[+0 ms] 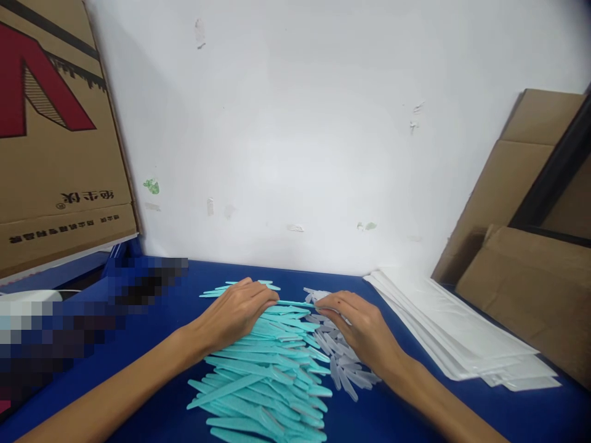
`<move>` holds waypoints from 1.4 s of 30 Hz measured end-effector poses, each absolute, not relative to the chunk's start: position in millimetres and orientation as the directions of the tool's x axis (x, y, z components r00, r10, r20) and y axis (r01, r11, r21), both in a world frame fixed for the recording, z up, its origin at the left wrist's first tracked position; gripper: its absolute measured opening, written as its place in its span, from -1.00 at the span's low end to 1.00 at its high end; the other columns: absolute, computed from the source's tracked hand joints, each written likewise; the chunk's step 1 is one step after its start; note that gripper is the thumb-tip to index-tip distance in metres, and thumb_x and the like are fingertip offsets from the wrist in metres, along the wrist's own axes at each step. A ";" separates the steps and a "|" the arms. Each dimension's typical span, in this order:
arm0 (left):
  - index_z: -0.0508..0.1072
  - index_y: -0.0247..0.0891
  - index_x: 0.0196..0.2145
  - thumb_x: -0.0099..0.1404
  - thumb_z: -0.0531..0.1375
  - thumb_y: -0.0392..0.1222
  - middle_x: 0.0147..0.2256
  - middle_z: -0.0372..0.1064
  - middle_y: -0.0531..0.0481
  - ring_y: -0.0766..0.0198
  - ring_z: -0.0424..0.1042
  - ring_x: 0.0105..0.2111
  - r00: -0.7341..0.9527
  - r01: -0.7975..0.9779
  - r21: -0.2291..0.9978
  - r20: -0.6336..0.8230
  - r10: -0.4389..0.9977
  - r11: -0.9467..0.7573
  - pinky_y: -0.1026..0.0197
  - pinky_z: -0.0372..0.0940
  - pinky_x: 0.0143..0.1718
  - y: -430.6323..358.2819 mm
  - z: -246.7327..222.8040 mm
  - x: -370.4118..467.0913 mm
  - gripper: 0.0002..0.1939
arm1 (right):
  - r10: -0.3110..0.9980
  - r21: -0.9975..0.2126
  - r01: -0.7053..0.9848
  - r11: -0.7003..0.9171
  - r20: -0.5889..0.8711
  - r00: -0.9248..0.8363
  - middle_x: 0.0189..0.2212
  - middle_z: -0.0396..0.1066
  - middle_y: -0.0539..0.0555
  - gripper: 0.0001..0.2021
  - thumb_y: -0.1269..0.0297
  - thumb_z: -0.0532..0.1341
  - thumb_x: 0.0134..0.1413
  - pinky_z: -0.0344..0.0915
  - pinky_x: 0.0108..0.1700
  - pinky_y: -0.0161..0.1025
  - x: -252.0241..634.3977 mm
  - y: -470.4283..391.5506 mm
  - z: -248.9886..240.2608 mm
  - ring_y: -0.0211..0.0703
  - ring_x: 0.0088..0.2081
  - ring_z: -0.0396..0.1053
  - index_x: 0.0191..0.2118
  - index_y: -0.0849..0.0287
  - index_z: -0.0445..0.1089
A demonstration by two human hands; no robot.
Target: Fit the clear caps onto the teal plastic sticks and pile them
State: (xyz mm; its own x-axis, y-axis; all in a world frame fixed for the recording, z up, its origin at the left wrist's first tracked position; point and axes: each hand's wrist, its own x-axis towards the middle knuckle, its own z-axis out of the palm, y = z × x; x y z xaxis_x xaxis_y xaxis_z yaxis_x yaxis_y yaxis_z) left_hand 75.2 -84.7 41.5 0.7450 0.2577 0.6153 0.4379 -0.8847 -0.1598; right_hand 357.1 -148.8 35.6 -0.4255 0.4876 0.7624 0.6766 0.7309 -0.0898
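Head view: two bare hands worked above a blue table (392,412), seen from the wearer's own position. The left hand (233,311) reaches in from the lower left, its fingers held together and, with the thumb, closed on the left end of a thin turquoise strip (295,303). The right hand (362,323) enters from the lower right, thumb and forefinger pinched on the opposite end of the same strip, which spans the gap between the two hands, roughly level, near the far side of the pile. The pile of turquoise strips (263,381) lies below and between the forearms, its tapered pieces overlapping and mostly set crosswise, a few slanting over the others; a smaller group of turquoise strips (212,292) shows beyond the left hand. Translucent grey pieces (341,360) lie scattered along the right side of the pile, some of them hidden by the right hand. Farther right, a stack of white flat sheets (462,332) rests on the table in a loose fan, with brown cardboard (521,295) beside it. At the left stands a printed carton (55,166) bearing a red mark; below it, pixelation hides the detail. Behind the table rises a white wall (300,123) with small scuffed patches
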 end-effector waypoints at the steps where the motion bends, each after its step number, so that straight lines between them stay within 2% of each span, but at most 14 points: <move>1: 0.40 -0.25 -0.09 0.57 -0.04 -0.29 -0.24 0.52 -0.01 0.21 0.49 -0.27 0.746 0.437 -0.153 0.612 0.262 -0.887 0.13 0.22 -0.18 -85.3 40.4 76.0 -0.78 | 0.483 -0.089 0.667 0.740 0.761 -0.434 -0.20 0.56 0.09 -0.83 0.46 0.16 0.35 0.43 -0.13 -0.18 356.5 -149.4 35.3 -0.10 -0.17 0.51 -0.04 0.14 0.45; 10: 0.39 -0.28 -0.06 0.50 -0.03 -0.43 -0.30 0.48 -0.05 0.22 0.45 -0.33 0.773 0.383 -0.179 0.600 0.208 -0.906 0.15 0.25 -0.24 -94.3 33.4 83.8 -0.76 | 0.446 -0.098 0.616 0.781 0.779 -0.441 -0.23 0.56 0.08 -0.78 0.49 0.20 0.32 0.41 -0.16 -0.21 350.7 -157.5 33.9 -0.13 -0.21 0.51 0.01 0.13 0.43; 16: 0.41 -0.25 -0.07 0.46 -0.03 -0.47 -0.31 0.48 -0.04 0.24 0.45 -0.33 0.774 0.434 -0.238 0.592 0.225 -0.869 0.16 0.24 -0.21 -87.0 41.4 77.9 -0.72 | 0.441 -0.036 0.649 0.760 0.762 -0.474 -0.14 0.57 0.08 -0.74 0.48 0.19 0.35 0.37 -0.09 -0.17 348.8 -159.0 40.6 -0.11 -0.12 0.51 0.09 0.12 0.39; 19: 0.42 -0.26 -0.08 0.45 -0.04 -0.45 -0.35 0.48 -0.04 0.24 0.43 -0.39 0.762 0.515 -0.263 0.577 0.295 -0.816 0.17 0.21 -0.25 -72.8 47.3 66.5 -0.71 | 0.483 -0.004 0.716 0.698 0.742 -0.466 -0.08 0.55 0.13 -0.71 0.45 0.16 0.37 0.35 -0.04 -0.10 351.6 -158.3 46.2 -0.07 -0.07 0.49 0.13 0.13 0.37; 23: 0.47 -0.23 -0.24 0.49 -0.06 -0.34 -0.49 0.42 0.01 0.24 0.35 -0.52 0.686 0.671 -0.203 0.535 0.493 -0.713 0.18 0.17 -0.33 -50.3 51.0 43.3 -0.70 | 0.609 0.035 0.834 0.550 0.666 -0.430 -0.13 0.54 0.15 -0.80 0.43 0.14 0.35 0.33 -0.07 -0.02 364.2 -149.7 45.8 0.02 -0.09 0.46 -0.04 0.15 0.47; 27: 0.48 -0.22 -0.37 0.51 -0.06 -0.24 -0.54 0.40 0.00 0.22 0.35 -0.55 0.657 0.699 -0.166 0.534 0.532 -0.696 0.20 0.18 -0.36 -36.1 47.9 26.1 -0.62 | 0.728 0.079 0.882 0.465 0.532 -0.432 -0.21 0.55 0.13 -0.81 0.44 0.15 0.32 0.30 -0.12 -0.01 379.1 -137.7 35.9 0.06 -0.13 0.46 -0.20 0.14 0.53; 30: 0.51 -0.22 -0.33 0.51 -0.04 -0.21 -0.48 0.47 -0.02 0.19 0.43 -0.47 0.663 0.691 -0.150 0.522 0.537 -0.707 0.20 0.22 -0.31 -33.2 45.5 22.7 -0.63 | 0.749 0.113 0.889 0.444 0.498 -0.437 -0.28 0.56 0.12 -0.82 0.43 0.18 0.31 0.27 -0.14 -0.02 384.3 -134.3 31.9 0.06 -0.17 0.46 -0.20 0.14 0.55; 35: 0.54 -0.22 -0.13 0.51 0.01 -0.28 -0.20 0.53 -0.10 0.13 0.47 -0.19 0.701 0.649 -0.120 0.479 0.529 -0.752 0.17 0.24 -0.18 -43.2 43.5 35.6 -0.71 | 0.794 0.162 0.907 0.388 0.441 -0.418 -0.44 0.56 0.09 -0.85 0.35 0.25 0.28 0.26 -0.13 0.02 381.8 -139.6 37.8 0.05 -0.30 0.48 -0.32 0.14 0.56; 37: 0.54 -0.20 -0.10 0.51 0.02 -0.31 -0.15 0.50 -0.10 0.14 0.44 -0.16 0.738 0.606 -0.088 0.434 0.517 -0.791 0.18 0.24 -0.17 -51.1 40.9 45.0 -0.71 | 0.811 0.186 0.909 0.372 0.411 -0.416 -0.48 0.55 0.07 -0.83 0.34 0.26 0.27 0.25 -0.06 0.07 380.6 -141.7 39.3 0.04 -0.35 0.50 -0.36 0.14 0.55; 42: 0.55 -0.15 -0.09 0.50 0.11 -0.19 -0.11 0.45 -0.07 0.15 0.42 -0.14 0.776 0.539 0.008 0.385 0.500 -0.842 0.15 0.24 -0.09 -63.6 28.6 61.3 -0.80 | 0.816 0.213 0.907 0.364 0.396 -0.421 -0.49 0.56 0.06 -0.84 0.35 0.28 0.24 0.23 0.00 0.08 381.6 -141.2 36.2 0.02 -0.38 0.52 -0.39 0.14 0.54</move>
